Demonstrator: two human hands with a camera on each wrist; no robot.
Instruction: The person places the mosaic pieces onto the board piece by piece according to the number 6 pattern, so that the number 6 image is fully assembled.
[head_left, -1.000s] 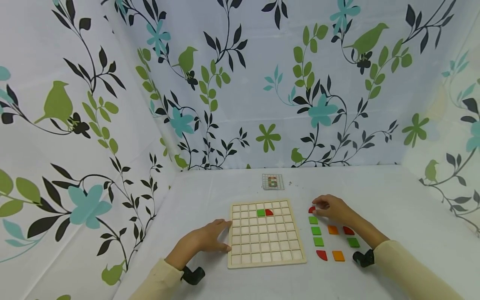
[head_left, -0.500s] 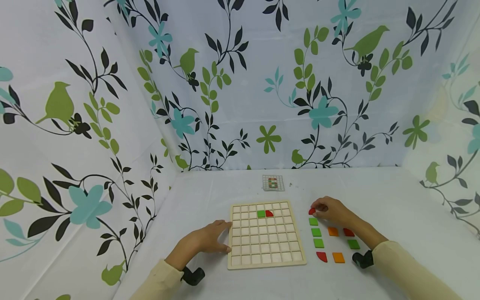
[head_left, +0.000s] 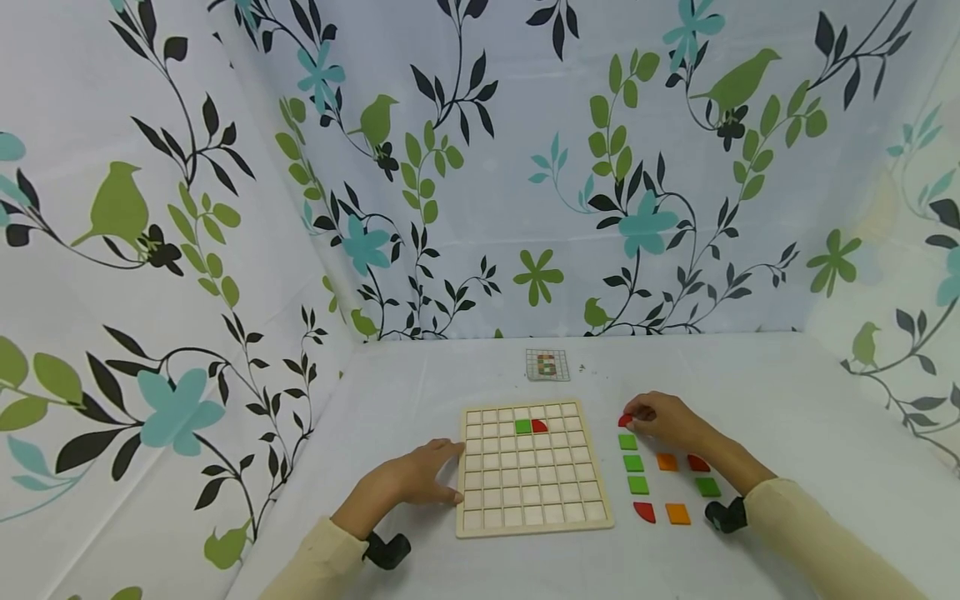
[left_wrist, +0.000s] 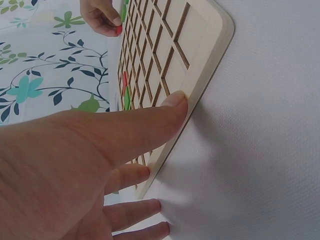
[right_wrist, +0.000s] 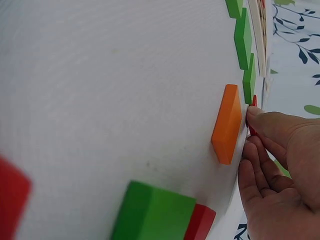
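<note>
My right hand (head_left: 663, 418) pinches a red quarter-circle tile (head_left: 625, 421) between thumb and fingers, at the far end of a column of tiles. In the right wrist view, the thumb and fingertips partly cover that red tile (right_wrist: 254, 101). My left hand (head_left: 422, 473) rests with spread fingers against the left edge of a wooden grid board (head_left: 536, 531). Its thumb (left_wrist: 176, 100) lies on the board's rim in the left wrist view. Side by side in the board's second row from the back sit a green square tile (head_left: 522, 427) and a red quarter-circle tile (head_left: 539, 426).
Right of the board lie several green squares (head_left: 633, 463), orange squares (head_left: 677, 514) and red quarter-circles (head_left: 644, 512), some beneath my right forearm. A small gridded pattern card (head_left: 547, 365) lies behind the board. Patterned cloth (head_left: 450, 250) hangs behind and beside the white table.
</note>
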